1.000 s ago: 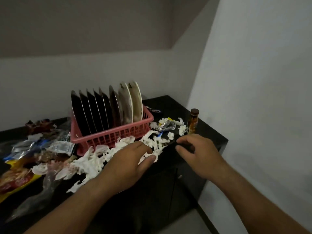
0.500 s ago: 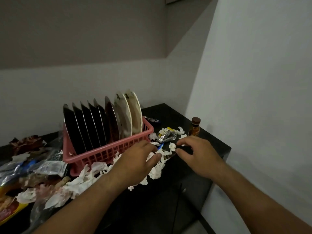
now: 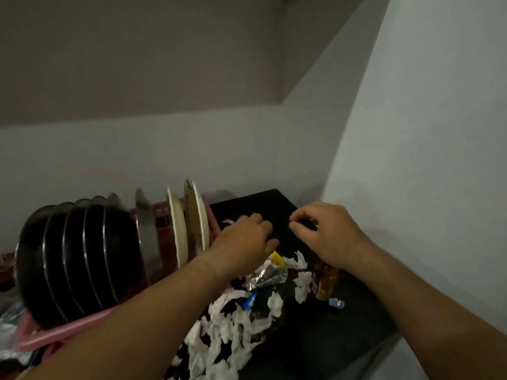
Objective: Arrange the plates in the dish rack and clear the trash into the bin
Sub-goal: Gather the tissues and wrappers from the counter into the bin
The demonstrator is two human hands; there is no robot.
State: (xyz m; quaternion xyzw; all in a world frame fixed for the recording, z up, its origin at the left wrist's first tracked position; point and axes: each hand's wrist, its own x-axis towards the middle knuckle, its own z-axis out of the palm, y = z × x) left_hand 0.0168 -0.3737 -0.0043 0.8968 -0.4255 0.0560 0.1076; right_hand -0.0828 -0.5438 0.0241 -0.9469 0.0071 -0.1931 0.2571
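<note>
A pink dish rack (image 3: 63,331) stands at the left on the black counter (image 3: 315,346). It holds several dark plates (image 3: 74,259) and cream plates (image 3: 178,237) on edge. White paper scraps (image 3: 227,333), a foil wrapper (image 3: 266,278) and a blue wrapper (image 3: 250,301) lie in front of it. My left hand (image 3: 244,239) reaches past the trash beside the cream plates, fingers curled down; a small shiny scrap (image 3: 227,221) shows at its knuckles. My right hand (image 3: 329,234) hovers beside it over bare counter, fingers bent and apart, nothing visible in them. No bin is in view.
A brown glass bottle (image 3: 326,282) stands under my right wrist, close to the right wall. A small blue-white scrap (image 3: 337,303) lies by it. More wrappers (image 3: 9,325) lie left of the rack. The counter's front edge runs at the lower right.
Both hands moved from the paper scraps toward the back of the counter, behind the rack's right end. The camera came closer and lower over the counter.
</note>
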